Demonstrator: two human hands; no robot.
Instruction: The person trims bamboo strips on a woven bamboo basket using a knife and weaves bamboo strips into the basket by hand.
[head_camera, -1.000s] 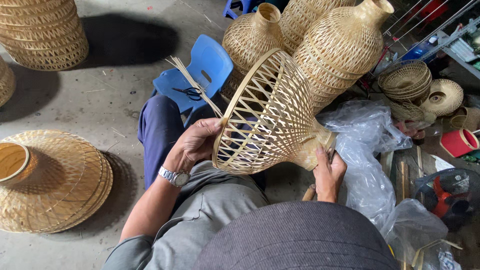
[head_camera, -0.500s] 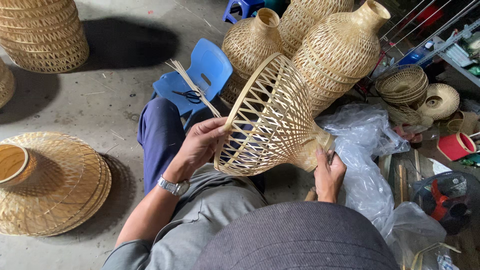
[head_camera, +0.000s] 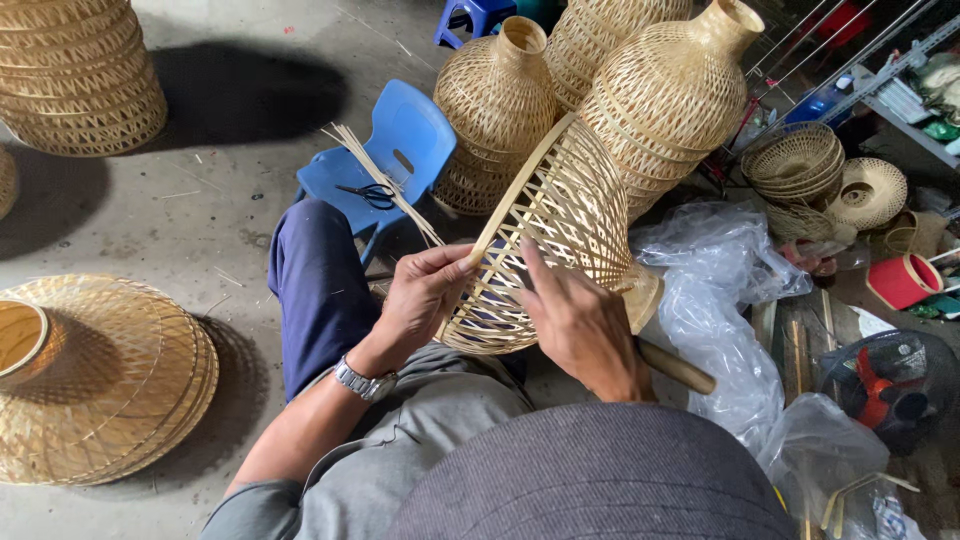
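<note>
The left hand (head_camera: 425, 295) pinches thin strips at the rim of a woven bamboo shade (head_camera: 560, 225) lying on the person's lap. The right hand (head_camera: 580, 320) presses flat on it. Weaving seems underway; next likely needs tucking strips tight.

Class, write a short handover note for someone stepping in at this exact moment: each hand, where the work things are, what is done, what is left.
Left hand: grips the rim of the woven shade, pinching loose strips there.
Right hand: laid flat on the shade's open lattice, steadying it over the lap.
Scissors lie on the blue chair ahead.
Done: the lattice body looks fully woven.
Left: the strip ends at the rim stick out loose, apparently neither tucked nor trimmed.
</note>
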